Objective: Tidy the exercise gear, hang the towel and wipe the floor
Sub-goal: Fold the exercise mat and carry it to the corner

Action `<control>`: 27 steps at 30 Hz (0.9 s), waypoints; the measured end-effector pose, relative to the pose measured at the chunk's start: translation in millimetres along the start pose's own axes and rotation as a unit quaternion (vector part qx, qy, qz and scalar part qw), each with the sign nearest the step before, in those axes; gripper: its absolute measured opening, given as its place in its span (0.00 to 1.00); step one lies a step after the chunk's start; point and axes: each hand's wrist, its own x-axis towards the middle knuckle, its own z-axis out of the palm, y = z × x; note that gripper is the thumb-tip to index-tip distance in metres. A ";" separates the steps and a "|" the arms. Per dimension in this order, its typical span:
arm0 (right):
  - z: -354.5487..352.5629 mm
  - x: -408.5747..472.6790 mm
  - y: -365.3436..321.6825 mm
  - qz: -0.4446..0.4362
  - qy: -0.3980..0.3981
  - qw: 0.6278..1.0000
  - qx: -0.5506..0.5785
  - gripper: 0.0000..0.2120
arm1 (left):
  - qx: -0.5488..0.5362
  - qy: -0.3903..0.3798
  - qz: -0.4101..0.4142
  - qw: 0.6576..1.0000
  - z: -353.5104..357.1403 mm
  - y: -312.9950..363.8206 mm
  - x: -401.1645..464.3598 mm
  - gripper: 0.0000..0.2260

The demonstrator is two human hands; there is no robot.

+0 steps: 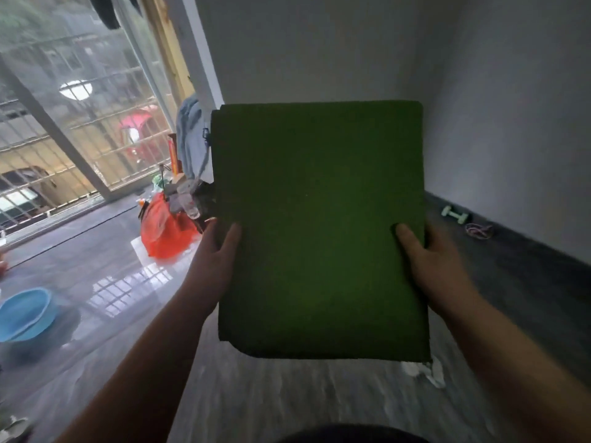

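Left hand (pixel 220 247) gripping the left edge of a green folded mat (pixel 318 231), thumb laid on the near face, fingers curled behind out of sight. Right hand (pixel 425 260) gripping the right edge likewise, thumb pressed onto the front face. Mat held upright in the air between both hands, above the grey floor (pixel 287 398), in front of a white wall (pixel 319 49); corners rounded, more than one layer showing at the upper left edge. White crumpled scrap (pixel 428 372) on the floor just below the mat's lower right corner (cloth or paper, cannot tell). Farther right, against the wall base, a pale green dumbbell (pixel 455 215) and, near it, a pinkish looped cord (pixel 478 231). To the left, an orange-red bag (pixel 164 233) on the floor with clutter behind it, pale blue fabric (pixel 190 139) hanging above. Blue basin (pixel 24 313) at far left, near a barred window (pixel 80 123).
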 end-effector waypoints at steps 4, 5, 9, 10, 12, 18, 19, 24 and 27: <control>-39.1 64.0 15.3 0.014 0.041 0.999 0.003 0.18 | 0.014 -0.010 0.020 1.000 74.5 17.5 55.8 0.12; -45.7 78.7 17.4 0.021 0.046 0.999 0.012 0.18 | 0.013 -0.015 0.018 1.000 89.2 20.2 70.0 0.14; -59.2 133.9 30.5 0.045 0.066 0.996 0.029 0.16 | -0.004 -0.055 0.008 0.998 134.7 28.1 129.0 0.21; -59.2 148.6 33.7 0.050 0.069 0.996 0.033 0.14 | -0.002 -0.067 0.008 0.998 143.9 27.8 146.0 0.22; -55.4 179.8 41.3 0.061 0.083 0.994 0.040 0.09 | -0.008 -0.084 0.002 0.996 160.3 27.3 183.5 0.22; -24.6 283.1 47.2 0.085 0.146 0.986 0.015 0.17 | -0.018 -0.142 0.011 0.990 208.3 25.1 323.6 0.19; -18.3 302.3 44.9 0.091 0.160 0.983 0.010 0.18 | -0.019 -0.152 0.016 0.988 216.0 27.8 349.2 0.17; 5.3 388.7 32.8 0.107 0.214 0.971 0.022 0.13 | -0.003 -0.215 0.030 0.976 251.3 45.2 475.9 0.15; 9.6 428.6 28.7 0.130 0.249 0.959 0.029 0.18 | 0.021 -0.241 0.044 0.969 285.8 57.3 531.6 0.09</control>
